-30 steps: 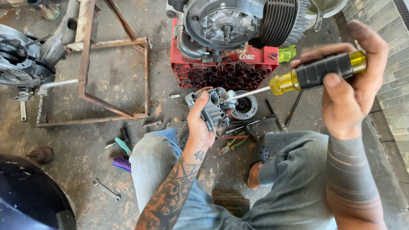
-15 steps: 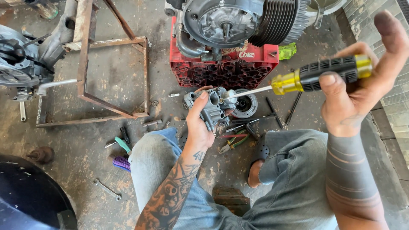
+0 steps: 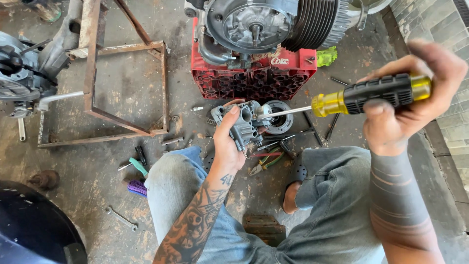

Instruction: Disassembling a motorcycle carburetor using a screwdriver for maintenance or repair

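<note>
Item 1, left hand (image 3: pixel 228 142): I see it raised above my knees, fingers wrapped around a small grey cast-metal part, likely a carburettor body (image 3: pixel 244 124), thumb pressed on its upper edge. The part hangs in the air, unsupported, over the concrete floor (image 3: pixel 122 98).

Item 2, right hand (image 3: pixel 415 102): fingers curled shut around the black grip of a yellow-and-black screwdriver (image 3: pixel 371 95). Its shaft runs left and the tip meets the side of the cast part; I cannot tell whether it sits in a screw slot.

Item 3, beneath the hands: pliers with coloured handles (image 3: pixel 264 161), loose bolts and a round metal part (image 3: pixel 279 117) on the floor, just in front of a red plastic crate (image 3: pixel 254 78) bearing an engine (image 3: pixel 264 24).

Item 4, further off: a rusted steel frame (image 3: pixel 122 73) to the left, a spanner (image 3: pixel 121 218) and a purple brush (image 3: pixel 138 187) by my left knee.

Risks, as I judge them:
- The tip may slip off under torque, since the part is only hand-held; the blade would then run toward my left fingers or thumb.
- A rounded screw head if the blade is seated at an angle.
- A freed screw could drop among the floor clutter and be lost.
- A loosened grip would let the casting fall onto concrete and chip.
</note>
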